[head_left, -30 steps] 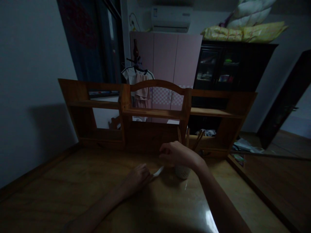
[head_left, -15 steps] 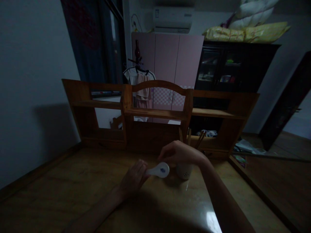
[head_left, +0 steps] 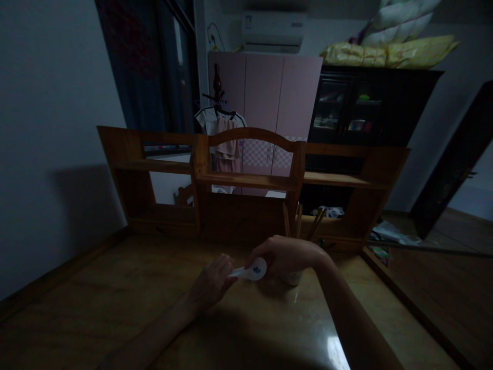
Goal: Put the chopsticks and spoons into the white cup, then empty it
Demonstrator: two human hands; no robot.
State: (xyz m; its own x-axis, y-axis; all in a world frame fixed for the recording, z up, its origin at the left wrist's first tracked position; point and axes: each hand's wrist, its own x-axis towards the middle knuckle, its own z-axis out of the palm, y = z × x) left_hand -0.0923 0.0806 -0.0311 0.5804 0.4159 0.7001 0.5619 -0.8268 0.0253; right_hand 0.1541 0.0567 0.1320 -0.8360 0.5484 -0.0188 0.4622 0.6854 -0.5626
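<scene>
A white ceramic spoon [head_left: 251,270] with a small blue mark on its bowl is held just above the wooden desk [head_left: 115,308]. My left hand [head_left: 210,283] pinches its handle end. My right hand [head_left: 287,255] curls over the spoon's bowl, with thumb and fingers touching it. Behind my right hand stands a white holder [head_left: 292,278], mostly hidden, with wooden chopsticks [head_left: 298,222] sticking up out of it.
A wooden shelf unit [head_left: 246,180] runs along the back of the desk. Beyond it are a pink wardrobe [head_left: 265,97], hanging clothes [head_left: 225,136] and a dark glass cabinet [head_left: 358,108]. The desk's right edge [head_left: 408,303] drops off to the floor.
The spoon has been lifted and turned so its blue-marked bowl faces me. My right hand has come down from above the holder onto the spoon's bowl.
</scene>
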